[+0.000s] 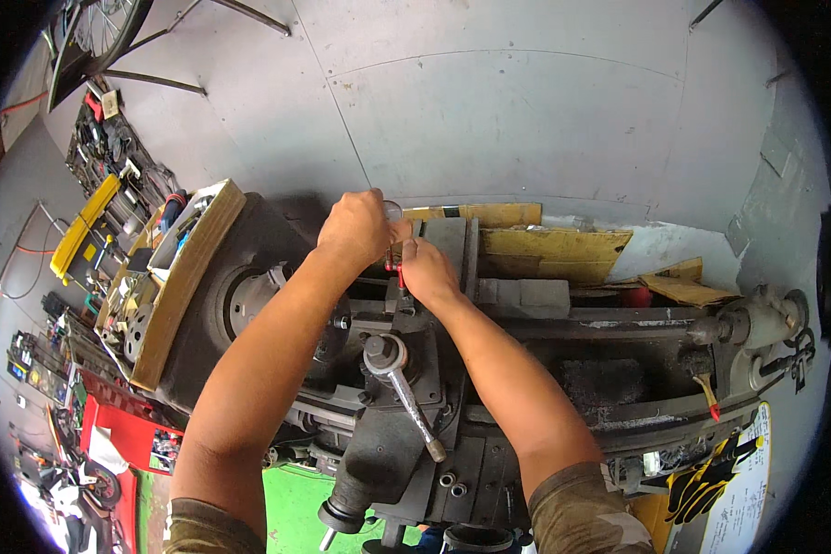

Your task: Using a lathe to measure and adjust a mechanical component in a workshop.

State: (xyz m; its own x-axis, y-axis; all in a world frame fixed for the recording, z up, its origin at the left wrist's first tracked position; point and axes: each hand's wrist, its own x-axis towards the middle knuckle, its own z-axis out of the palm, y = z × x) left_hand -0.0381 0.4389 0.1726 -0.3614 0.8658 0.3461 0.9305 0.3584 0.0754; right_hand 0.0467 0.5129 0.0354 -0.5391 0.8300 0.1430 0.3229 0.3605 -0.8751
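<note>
Both my hands meet over the rear of a dark metal lathe (406, 462), behind its tool post (386, 355). My left hand (355, 226) is closed, knuckles up, beside a round, clear-looking piece (393, 210); what its fingers grip is mostly hidden. Just to the right and nearer, my right hand (427, 272) is closed around a small red part (401, 277), whose kind I cannot make out. The tool post's metal lever (414, 411) slants toward me between my forearms. Left of my hands, my left forearm partly covers the round chuck (249, 305).
A wooden-sided tray (194, 277) of tools stands on the headstock at left. The tailstock (757, 332) sits at far right, with a red-handled brush (708, 397) nearer. Black-and-yellow gloves (711, 480) lie at lower right. Cardboard (554, 254) leans behind the bed, against a grey wall (526, 120).
</note>
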